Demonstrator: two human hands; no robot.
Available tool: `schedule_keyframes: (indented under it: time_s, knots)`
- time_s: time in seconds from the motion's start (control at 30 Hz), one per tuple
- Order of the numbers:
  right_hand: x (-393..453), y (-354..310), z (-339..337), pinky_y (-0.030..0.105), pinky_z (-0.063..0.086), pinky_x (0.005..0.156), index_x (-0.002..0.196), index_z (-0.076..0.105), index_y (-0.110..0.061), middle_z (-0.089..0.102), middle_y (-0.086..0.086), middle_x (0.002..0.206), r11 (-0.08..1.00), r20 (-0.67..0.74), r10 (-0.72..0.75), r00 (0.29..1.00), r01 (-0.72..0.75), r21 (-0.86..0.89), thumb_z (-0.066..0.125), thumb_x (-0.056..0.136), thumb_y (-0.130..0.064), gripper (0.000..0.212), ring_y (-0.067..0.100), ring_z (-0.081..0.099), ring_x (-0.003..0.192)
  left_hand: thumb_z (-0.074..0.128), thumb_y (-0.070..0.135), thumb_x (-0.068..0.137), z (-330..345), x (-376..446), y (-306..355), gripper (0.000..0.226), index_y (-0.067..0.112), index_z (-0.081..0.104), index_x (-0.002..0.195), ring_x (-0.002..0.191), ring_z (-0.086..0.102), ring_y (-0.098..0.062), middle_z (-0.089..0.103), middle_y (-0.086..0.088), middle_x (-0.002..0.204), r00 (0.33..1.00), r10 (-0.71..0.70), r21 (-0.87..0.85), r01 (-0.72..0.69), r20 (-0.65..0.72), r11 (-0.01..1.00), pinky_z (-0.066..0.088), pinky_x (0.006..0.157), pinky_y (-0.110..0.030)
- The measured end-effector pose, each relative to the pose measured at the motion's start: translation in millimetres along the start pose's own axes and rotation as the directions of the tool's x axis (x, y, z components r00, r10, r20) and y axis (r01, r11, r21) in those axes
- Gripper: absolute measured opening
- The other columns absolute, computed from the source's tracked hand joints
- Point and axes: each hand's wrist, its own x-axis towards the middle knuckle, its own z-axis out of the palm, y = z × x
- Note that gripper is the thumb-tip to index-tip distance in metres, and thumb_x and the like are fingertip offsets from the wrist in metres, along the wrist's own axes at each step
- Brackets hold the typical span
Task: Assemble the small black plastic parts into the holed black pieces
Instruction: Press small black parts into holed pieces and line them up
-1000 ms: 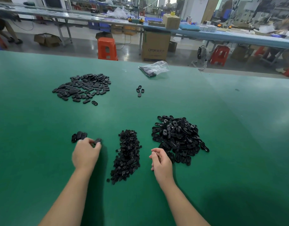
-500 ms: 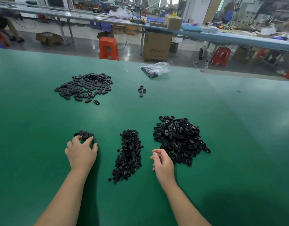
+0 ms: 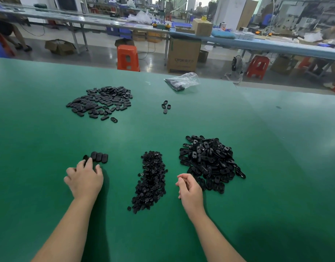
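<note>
The green worktop [image 3: 49, 140] carried several groups of black plastic. Nearest the person, in the middle, lay a long heap of small black plastic parts [image 3: 150, 183], and just to its right a larger mound of holed black pieces [image 3: 210, 163]. The left hand [image 3: 84, 179] lay palm down on the worktop left of the small parts, its fingertips [image 3: 89, 161] touching the near end of a short row of oval black pieces [image 3: 98, 157] set side by side; the fingers were bent over that end piece, though whether they actually pinched it could not be told. The right hand [image 3: 190, 189] rested on its edge between the two near heaps, close against the holed pieces, with its fingers loosely curled inward and nothing visible in them. Farther back on the left, a broad, flat spread of oval pieces [image 3: 100, 103] lay well apart from the hands, and a few loose pieces [image 3: 165, 106] sat near the middle of the worktop. A clear plastic bag [image 3: 181, 81] holding dark parts lay by the far edge. Beyond it stood an orange stool [image 3: 128, 57] and a cardboard box [image 3: 183, 54] on the floor.
</note>
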Motion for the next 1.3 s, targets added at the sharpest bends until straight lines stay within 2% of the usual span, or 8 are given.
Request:
schedule_keyframes:
  time_s: [0.2, 0.33, 0.43, 0.53, 0.67, 0.8, 1.03, 1.3]
  knots:
    - [-1.1, -0.5, -0.1, 0.038, 0.048, 0.057, 0.095, 0.065, -0.027, 0.067, 0.006, 0.083, 1.000, -0.005, 0.003, 1.000, -0.003, -0.002, 0.055, 0.102, -0.020, 0.015, 0.008, 0.050, 0.056, 0.057, 0.016, 0.097, -7.4, 12.3, -13.7, 0.022, 0.003, 0.071, 0.106, 0.102, 0.051, -0.041, 0.066, -0.020, 0.112, 0.996, -0.005, -0.058, 0.000, -0.084, 0.998, 0.041, 0.082, -0.045]
    - [-0.7, -0.3, 0.6, 0.039, 0.047, 0.057, 0.094, 0.065, -0.025, 0.066, 0.010, 0.082, 1.000, -0.005, 0.004, 1.000, -0.004, 0.001, 0.055, 0.103, -0.019, 0.015, 0.009, 0.049, 0.056, 0.055, -0.001, 0.090, -13.1, 25.7, -17.2, 0.019, 0.002, 0.068, 0.104, 0.096, 0.056, -0.041, 0.067, -0.022, 0.099, 0.993, -0.096, -0.212, 0.080, -0.064, 0.974, 0.046, 0.075, -0.044]
    - [-0.5, -1.0, 0.8, 0.037, 0.047, 0.056, 0.094, 0.065, -0.025, 0.066, 0.010, 0.082, 1.000, -0.003, 0.004, 1.000, -0.004, -0.001, 0.054, 0.103, -0.019, 0.015, 0.008, 0.049, 0.056, 0.055, -0.002, 0.091, -14.5, 32.8, -17.3, 0.020, 0.002, 0.066, 0.107, 0.093, 0.060, -0.041, 0.069, -0.021, 0.100, 0.991, -0.119, -0.318, 0.095, -0.056, 0.943, 0.046, 0.073, -0.041]
    - [-0.5, -1.2, 1.2, 0.037, 0.045, 0.056, 0.094, 0.065, -0.024, 0.066, 0.011, 0.082, 1.000, -0.005, 0.007, 1.000, -0.007, 0.004, 0.054, 0.103, -0.018, 0.015, 0.009, 0.048, 0.056, 0.058, 0.004, 0.094, -13.7, 40.7, -16.2, 0.018, 0.002, 0.068, 0.110, 0.100, 0.061, -0.042, 0.070, -0.022, 0.105, 0.994, -0.101, -0.351, 0.078, -0.049, 0.933, 0.049, 0.084, -0.045]
    - [-0.4, -0.3, 1.1, 0.037, 0.045, 0.056, 0.094, 0.065, -0.025, 0.066, 0.012, 0.082, 1.000, -0.001, 0.004, 1.000, -0.004, -0.008, 0.054, 0.103, -0.019, 0.015, 0.010, 0.048, 0.056, 0.059, 0.014, 0.095, -11.8, 47.3, -13.2, 0.019, 0.010, 0.071, 0.110, 0.103, 0.055, -0.041, 0.069, -0.020, 0.106, 0.993, -0.103, -0.166, 0.092, -0.057, 0.982, 0.040, 0.087, -0.044]
    - [0.3, 0.6, 1.5, 0.037, 0.045, 0.056, 0.093, 0.065, -0.026, 0.065, 0.011, 0.082, 1.000, -0.002, 0.004, 1.000, -0.004, -0.010, 0.054, 0.103, -0.020, 0.016, 0.009, 0.048, 0.056, 0.057, 0.018, 0.096, -9.0, 50.0, -14.5, 0.025, 0.009, 0.073, 0.114, 0.107, 0.050, -0.043, 0.064, -0.023, 0.113, 0.993, -0.106, -0.061, 0.103, -0.057, 0.993, 0.040, 0.087, -0.046]
    - [1.3, 1.7, 1.6, 0.046, 0.049, 0.057, 0.092, 0.065, -0.028, 0.067, 0.007, 0.081, 0.999, -0.011, -0.018, 1.000, 0.018, -0.042, 0.054, 0.102, -0.020, 0.017, 0.012, 0.049, 0.057, 0.053, 0.017, 0.099, -7.0, 47.4, -21.7, 0.029, 0.011, 0.072, 0.119, 0.116, 0.046, -0.047, 0.055, -0.025, 0.136, 0.990, -0.105, -0.120, 0.094, -0.091, 0.988, 0.040, 0.095, -0.050]
    - [0.8, 0.9, 1.3, 0.052, 0.050, 0.057, 0.092, 0.065, -0.029, 0.067, 0.009, 0.080, 0.998, -0.016, -0.019, 1.000, 0.018, -0.067, 0.054, 0.102, -0.020, 0.017, 0.014, 0.049, 0.058, 0.047, 0.012, 0.099, -2.9, 46.5, -18.9, 0.034, 0.008, 0.067, 0.126, 0.113, 0.046, -0.043, 0.063, -0.017, 0.129, 0.998, 0.011, -0.065, -0.015, -0.063, 0.998, 0.039, 0.091, -0.047]
